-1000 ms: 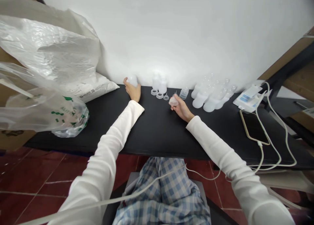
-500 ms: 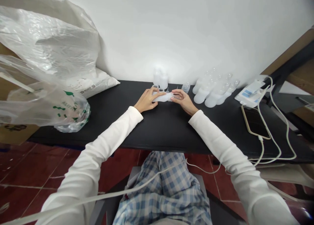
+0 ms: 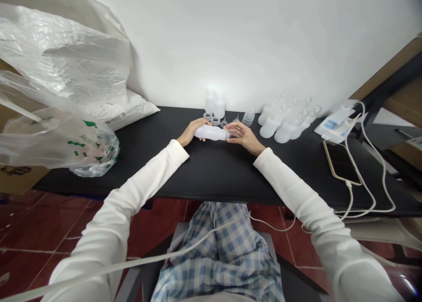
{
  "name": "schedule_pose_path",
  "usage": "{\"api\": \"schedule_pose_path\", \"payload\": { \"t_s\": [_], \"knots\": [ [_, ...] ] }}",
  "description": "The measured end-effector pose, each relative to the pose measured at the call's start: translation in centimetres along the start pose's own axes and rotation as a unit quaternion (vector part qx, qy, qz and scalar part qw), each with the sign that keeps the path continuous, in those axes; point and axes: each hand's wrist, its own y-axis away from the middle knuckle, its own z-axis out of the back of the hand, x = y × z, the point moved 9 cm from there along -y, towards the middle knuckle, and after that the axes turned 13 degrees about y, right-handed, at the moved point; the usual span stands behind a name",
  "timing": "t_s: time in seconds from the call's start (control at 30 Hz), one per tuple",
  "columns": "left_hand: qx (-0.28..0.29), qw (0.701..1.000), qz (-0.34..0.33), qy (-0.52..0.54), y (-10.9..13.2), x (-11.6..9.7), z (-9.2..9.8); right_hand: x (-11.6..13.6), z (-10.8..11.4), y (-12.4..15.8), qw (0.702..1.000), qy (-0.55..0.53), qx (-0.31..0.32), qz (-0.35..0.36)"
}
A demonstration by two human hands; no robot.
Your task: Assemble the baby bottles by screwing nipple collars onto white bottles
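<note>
A translucent white bottle [image 3: 212, 133] lies sideways between my hands, just above the black table [image 3: 211, 170]. My left hand [image 3: 194, 132] is wrapped round its rounded left end. The fingers of my right hand [image 3: 243, 136] close on the clear top piece at its right end. Just behind the bottle are clear rings [image 3: 216, 121] and small clear pointed parts [image 3: 223, 121]. A stack of clear caps [image 3: 248, 117] stands behind my right hand. Against the wall stand white bottles [image 3: 219, 103] without tops.
Several bottles with clear tops [image 3: 282, 128] stand at the back right. Farther right lie a phone [image 3: 342, 161], a white packet [image 3: 334, 124] and white cables [image 3: 384, 179]. A plastic bag [image 3: 94, 150] and a large white sack [image 3: 82, 56] fill the left. One cable crosses my lap.
My left hand has shifted slightly left, with its fingers now lower round the bottle, which shows more fully. The rings behind it are less hidden. My right hand stays at the top end.
</note>
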Motion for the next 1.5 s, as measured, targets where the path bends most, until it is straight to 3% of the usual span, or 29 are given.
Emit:
{"api": "schedule_pose_path", "payload": {
  "t_s": [0.2, 0.53, 0.63, 0.8, 0.9, 1.03, 1.23, 1.4, 1.5],
  "knots": [
    [-0.043, 0.998, 0.043, 0.035, 0.1, 0.2, 0.2, 0.5, 0.3, 0.2, 0.998, 0.007, -0.060, 0.004],
    [-0.019, 0.998, -0.047, -0.029, 0.9, -1.1, -1.7, -1.1, -0.1, 0.4, 0.995, 0.035, -0.056, -0.080],
    [-0.032, 0.998, -0.039, -0.032, 0.9, -1.0, -1.6, -0.7, 0.2, 0.5, 0.993, 0.066, -0.047, -0.086],
    [-0.047, 0.998, 0.035, 0.030, 0.8, 0.0, -1.3, 1.2, 0.6, 0.6, 0.988, 0.152, -0.018, -0.007],
    [-0.047, 0.997, 0.043, 0.049, 0.7, 0.1, -1.2, 1.9, 1.0, 0.7, 0.978, 0.202, -0.022, 0.043],
    [-0.033, 0.998, 0.037, 0.031, 0.6, 0.4, -1.2, 1.7, 1.4, 0.6, 0.963, 0.262, -0.025, 0.051],
    [0.013, 0.986, -0.096, -0.137, 1.6, -1.9, -2.6, 1.2, 2.2, 0.3, 0.942, 0.329, -0.051, 0.048],
    [0.062, 0.941, -0.149, -0.296, 2.9, -2.6, -4.5, 0.9, 3.2, 0.3, 0.952, 0.298, -0.073, 0.014],
    [0.082, 0.901, -0.219, -0.366, 3.3, -3.1, -5.5, 1.2, 3.6, 0.4, 0.954, 0.288, -0.087, 0.011]
  ]
}}
